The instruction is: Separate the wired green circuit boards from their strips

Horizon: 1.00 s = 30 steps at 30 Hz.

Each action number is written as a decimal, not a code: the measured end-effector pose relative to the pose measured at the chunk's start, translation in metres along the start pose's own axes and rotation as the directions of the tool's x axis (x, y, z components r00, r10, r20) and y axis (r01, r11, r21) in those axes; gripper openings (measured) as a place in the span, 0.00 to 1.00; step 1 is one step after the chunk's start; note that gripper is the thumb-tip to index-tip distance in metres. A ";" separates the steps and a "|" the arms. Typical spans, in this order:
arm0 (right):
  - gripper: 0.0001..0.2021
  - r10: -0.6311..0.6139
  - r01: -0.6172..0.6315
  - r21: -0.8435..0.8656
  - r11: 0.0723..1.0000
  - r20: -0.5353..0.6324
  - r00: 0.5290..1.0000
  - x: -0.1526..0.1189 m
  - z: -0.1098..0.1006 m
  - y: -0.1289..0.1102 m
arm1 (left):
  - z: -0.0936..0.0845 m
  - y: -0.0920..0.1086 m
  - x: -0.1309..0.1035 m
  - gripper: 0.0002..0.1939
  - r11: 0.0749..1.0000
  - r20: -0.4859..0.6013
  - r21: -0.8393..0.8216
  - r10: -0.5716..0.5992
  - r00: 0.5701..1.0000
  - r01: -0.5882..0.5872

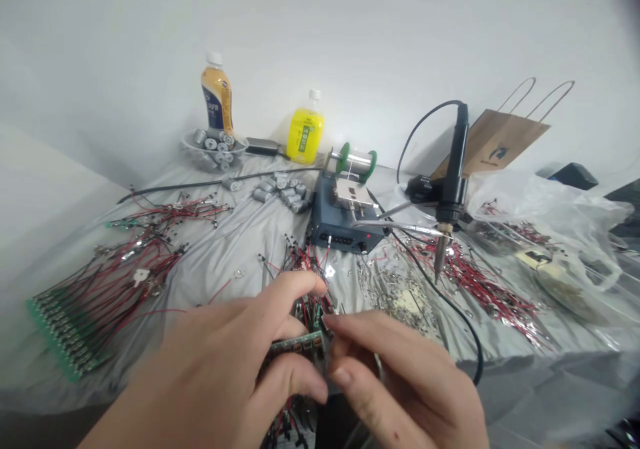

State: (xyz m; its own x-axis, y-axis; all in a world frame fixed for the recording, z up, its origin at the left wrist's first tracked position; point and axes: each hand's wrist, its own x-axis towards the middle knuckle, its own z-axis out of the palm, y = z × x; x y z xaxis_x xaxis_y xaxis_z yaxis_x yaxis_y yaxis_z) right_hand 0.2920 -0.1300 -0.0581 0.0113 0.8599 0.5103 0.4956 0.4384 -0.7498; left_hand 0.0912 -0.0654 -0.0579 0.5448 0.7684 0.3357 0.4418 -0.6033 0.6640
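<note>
Near the bottom centre, my left hand point(250, 349) curls its fingers and thumb round a small green circuit board point(307, 342), whose edge faces me with a row of metal contacts. My right hand point(400, 376) is just to the right of the board, its thumb and index finger bent close together; whatever lies between them is too small to make out. Red and black wires point(305, 259) lie behind and below my hands. Left on the cloth is a green board panel point(65, 336) with many red and black wires.
A blue solder feeder point(345, 226) with a solder spool point(357, 161) stands behind my hands. A soldering iron point(453, 169) hangs tip down at the right, its cable looping forward. Silver motors point(285, 192), loose metal parts point(400, 299), bottles point(305, 132) and a paper bag point(493, 142) surround it.
</note>
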 end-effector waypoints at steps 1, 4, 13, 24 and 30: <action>0.10 0.001 -0.003 0.026 1.000 0.054 0.999 0.001 -0.001 -0.001 | 0.000 0.000 0.001 0.30 1.000 0.011 -0.008 0.014 1.000 -0.014; 0.04 0.034 -0.040 0.041 0.998 0.128 0.991 0.003 0.001 0.003 | -0.001 0.002 0.003 0.32 1.000 0.078 -0.022 0.004 0.997 -0.002; 0.07 0.020 -0.020 0.001 1.000 0.045 0.999 0.001 0.002 0.003 | -0.005 0.009 -0.002 0.13 0.973 0.039 0.231 -0.009 0.999 -0.001; 0.09 -0.020 0.023 -0.020 1.000 0.102 0.995 0.001 0.002 0.002 | -0.005 0.005 -0.005 0.16 0.963 0.019 0.258 0.076 0.997 -0.079; 0.14 -0.021 0.022 -0.063 0.998 0.028 0.999 -0.001 0.009 -0.006 | -0.003 0.008 -0.006 0.17 0.958 0.009 0.273 0.089 0.996 -0.089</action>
State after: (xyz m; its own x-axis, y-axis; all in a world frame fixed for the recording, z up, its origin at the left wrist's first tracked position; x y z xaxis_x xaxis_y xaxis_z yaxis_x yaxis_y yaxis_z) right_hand 0.2815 -0.1313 -0.0578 -0.0232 0.8577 0.5137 0.5496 0.4402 -0.7101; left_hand 0.0889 -0.0737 -0.0526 0.5885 0.7094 0.3878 0.5694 -0.7042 0.4242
